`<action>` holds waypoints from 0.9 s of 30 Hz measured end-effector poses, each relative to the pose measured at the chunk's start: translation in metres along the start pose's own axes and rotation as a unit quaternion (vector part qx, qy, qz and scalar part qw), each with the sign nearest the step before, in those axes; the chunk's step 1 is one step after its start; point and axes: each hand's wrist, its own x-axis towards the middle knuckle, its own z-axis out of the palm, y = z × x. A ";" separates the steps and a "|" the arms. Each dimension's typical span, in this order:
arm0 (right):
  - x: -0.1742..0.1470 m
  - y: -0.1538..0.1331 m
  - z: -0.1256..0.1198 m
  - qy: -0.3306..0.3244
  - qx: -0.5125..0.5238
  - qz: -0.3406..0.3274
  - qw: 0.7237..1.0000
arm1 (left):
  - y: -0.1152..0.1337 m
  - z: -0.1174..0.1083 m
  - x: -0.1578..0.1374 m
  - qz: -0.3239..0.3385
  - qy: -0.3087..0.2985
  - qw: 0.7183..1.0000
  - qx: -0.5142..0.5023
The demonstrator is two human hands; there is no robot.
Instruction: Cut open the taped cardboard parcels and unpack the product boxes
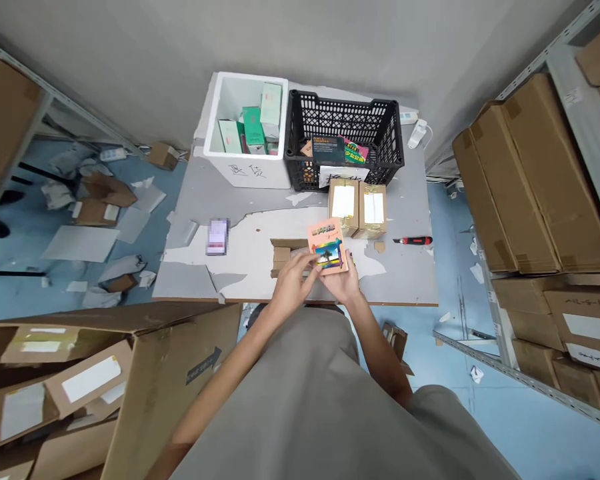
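In the head view, the peach-coloured rectangular packet with a palm-tree picture (333,241) was held between both hands above the front part of the grey, paper-torn table (405,280). The left hand (295,277) pinched its lower left portion, fingers close together on the printed face and thumb bent near the bottom edge. The right hand (345,283) cupped the lower right side, gripping along that edge; its fingers behind the packet were hidden, so their spread could not be told. The open brown cardboard box (281,255) lay just left of and partly beneath it, and two taped brown cartons with white labels (359,208) stood just beyond.

The packet looked light and fairly stiff, its printed surface perhaps smooth enough to slip. Its corners seemed likely to dent under a hard squeeze, so the long side edges appeared the best hold, with gentle pressure.
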 end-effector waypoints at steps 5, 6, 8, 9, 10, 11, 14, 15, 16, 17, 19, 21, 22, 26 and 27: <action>-0.015 0.023 -0.016 0.051 0.032 0.021 0.998 | -0.027 0.024 -0.013 -0.084 0.019 0.992 -0.092; -0.019 0.029 -0.018 0.057 0.033 0.023 0.998 | -0.033 0.028 -0.017 -0.115 0.035 0.986 -0.119; -0.026 0.042 -0.021 0.070 0.033 0.028 0.997 | -0.046 0.034 -0.025 -0.201 0.045 0.961 -0.186; -0.029 0.048 -0.023 0.079 0.029 0.030 0.996 | -0.053 0.035 -0.028 -0.249 0.033 0.942 -0.225; -0.031 0.053 -0.025 0.087 0.021 0.033 0.995 | -0.058 0.035 -0.031 -0.290 0.017 0.921 -0.260; -0.032 0.058 -0.027 0.095 0.010 0.031 0.995 | -0.063 0.033 -0.033 -0.321 0.006 0.903 -0.285; -0.028 0.059 -0.032 0.108 -0.036 0.032 0.993 | -0.071 0.023 -0.030 -0.365 -0.008 0.876 -0.314; -0.023 0.054 -0.031 0.106 -0.054 0.034 0.992 | -0.070 0.017 -0.024 -0.364 -0.012 0.877 -0.314; -0.015 0.046 -0.029 0.099 -0.070 0.036 0.992 | -0.068 0.010 -0.013 -0.355 -0.016 0.880 -0.314; -0.006 0.035 -0.024 0.090 -0.085 0.035 0.992 | -0.065 0.002 0.001 -0.337 -0.024 0.887 -0.316; 0.021 0.003 -0.008 0.065 -0.097 0.014 0.993 | -0.055 -0.016 0.042 -0.281 -0.016 0.906 -0.316; 0.056 -0.036 0.014 0.051 -0.090 -0.053 0.993 | -0.039 -0.037 0.091 -0.199 0.013 0.931 -0.306; 0.074 -0.055 0.026 0.046 -0.082 -0.098 0.991 | -0.030 -0.047 0.115 -0.150 0.036 0.941 -0.300; 0.126 -0.101 0.054 0.020 -0.048 -0.173 0.984 | -0.008 -0.088 0.173 -0.032 0.135 0.955 -0.262; 0.129 -0.101 0.052 0.021 -0.043 -0.169 0.984 | -0.012 -0.096 0.175 -0.024 0.145 0.956 -0.255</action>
